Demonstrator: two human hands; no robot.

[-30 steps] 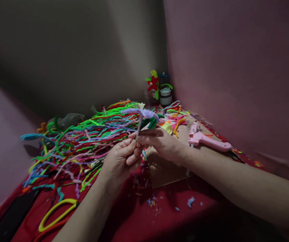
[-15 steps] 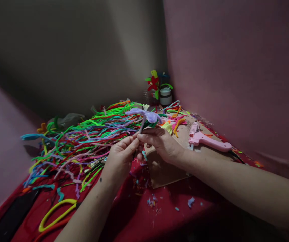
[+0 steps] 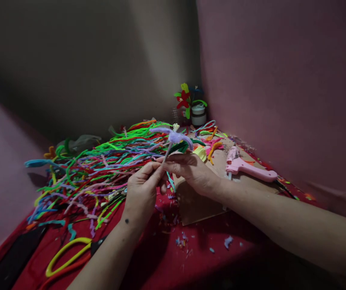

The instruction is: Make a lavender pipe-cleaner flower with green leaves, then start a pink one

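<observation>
A light purple pipe-cleaner flower (image 3: 176, 137) with pale stamens at its top stands tilted above my hands. Its thin stem (image 3: 167, 153) runs down between my fingertips. My left hand (image 3: 144, 181) is closed, thumb and fingers pinching the lower stem. From the other side my right hand (image 3: 189, 167) grips the stem too, just above the left thumb. My fingers hide the stem's lower end. Behind the flower lies a dark green pipe-cleaner piece (image 3: 198, 142), with a yellow piece (image 3: 200, 153) beside it.
Many coloured pipe cleaners (image 3: 100, 169) are heaped at the left. A pink glue gun (image 3: 248, 167) rests on cardboard (image 3: 203, 205) at the right. Yellow-and-orange-handled scissors (image 3: 67, 255) lie at front left. A red flower (image 3: 183, 99) and a white jar (image 3: 198, 114) stand at the back.
The purple flower has turned between my fingers, so its petals face another way. My left hand has shifted slightly; both hands still hold the stem.
</observation>
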